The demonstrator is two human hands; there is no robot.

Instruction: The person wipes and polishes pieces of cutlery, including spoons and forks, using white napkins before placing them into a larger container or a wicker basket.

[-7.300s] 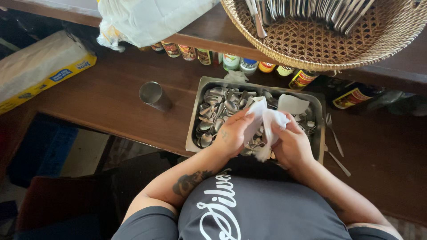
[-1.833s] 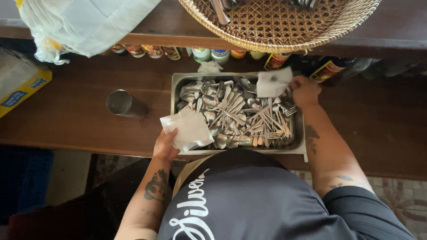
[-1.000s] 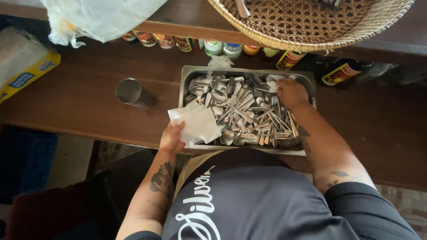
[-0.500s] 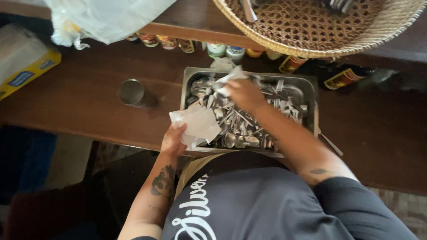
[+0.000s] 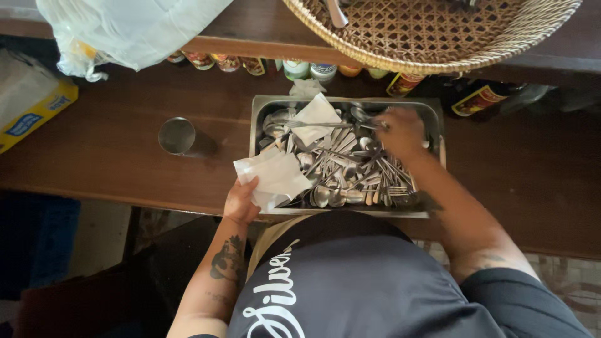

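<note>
Right hand (image 5: 400,131) reaching into far right of metal tray (image 5: 432,215), fingers curled among heaped cutlery (image 5: 350,172), grasp on any one piece impossible to tell; handles mostly running diagonally, toward near left; left hand (image 5: 241,201) at near-left rim, closed on white napkin (image 5: 275,178); second napkin (image 5: 316,114) lying far-left, nearer left hand.

Shiny steel tray (image 5: 432,112) full of glossy metal cutlery (image 5: 350,172), on a dark, smooth-looking wooden counter (image 5: 113,156). White paper napkin (image 5: 275,178) looks matt and crumpled. Woven wicker basket (image 5: 438,31) at the top, thin shiny plastic bag (image 5: 131,28) upper left.
</note>
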